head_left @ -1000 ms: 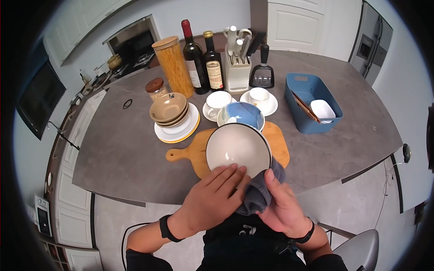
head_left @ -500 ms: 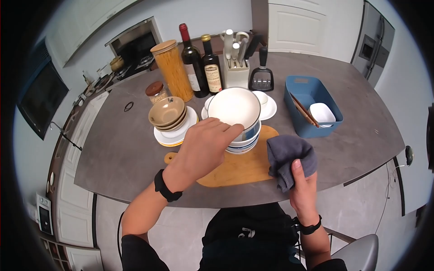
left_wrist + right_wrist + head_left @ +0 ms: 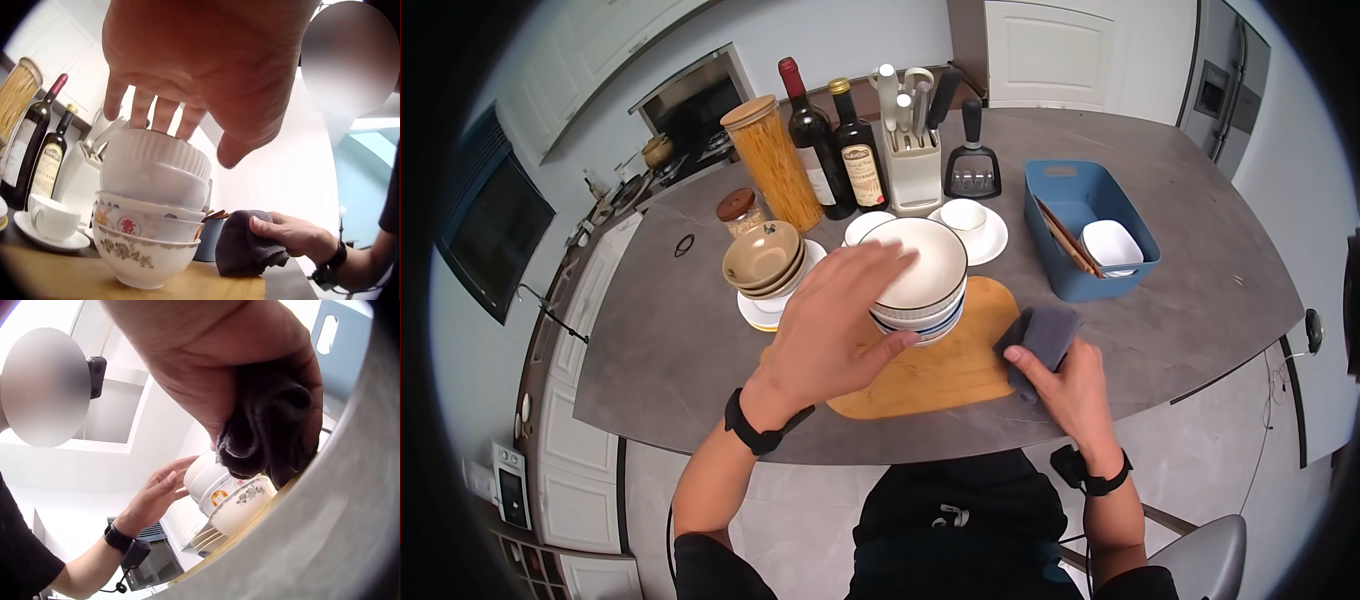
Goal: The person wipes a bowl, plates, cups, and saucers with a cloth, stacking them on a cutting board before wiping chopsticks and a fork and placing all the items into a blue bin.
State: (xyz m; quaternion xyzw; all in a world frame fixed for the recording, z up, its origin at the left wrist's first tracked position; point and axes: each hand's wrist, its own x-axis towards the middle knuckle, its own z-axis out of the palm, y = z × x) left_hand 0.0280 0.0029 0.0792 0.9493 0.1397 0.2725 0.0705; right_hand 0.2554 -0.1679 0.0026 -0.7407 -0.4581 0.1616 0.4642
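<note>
The white ribbed bowl with a dark rim (image 3: 920, 262) tops a stack of bowls (image 3: 147, 256) on the wooden board (image 3: 960, 385). My left hand (image 3: 815, 325) is at the stack's left side, fingers extended and thumb apart; in the left wrist view that hand (image 3: 200, 69) spreads above the top bowl. Whether it touches the rim cannot be told. My right hand (image 3: 1072, 385) grips a folded dark grey cloth (image 3: 1045, 338) at the board's right end. In the right wrist view the cloth (image 3: 269, 425) is bunched in the fingers.
Brown bowls (image 3: 762, 256) on plates stand left of the stack. Behind are a pasta jar (image 3: 772, 165), two bottles (image 3: 862, 165), a knife block (image 3: 914, 175) and white cups (image 3: 963, 217) on saucers. A blue basket (image 3: 1090, 285) holding a white dish and wooden sticks is at right.
The white bowl has gone from in front of me onto the stack, and my left hand has loosened from its rim. My right hand has moved right with the cloth, which is now more compact.
</note>
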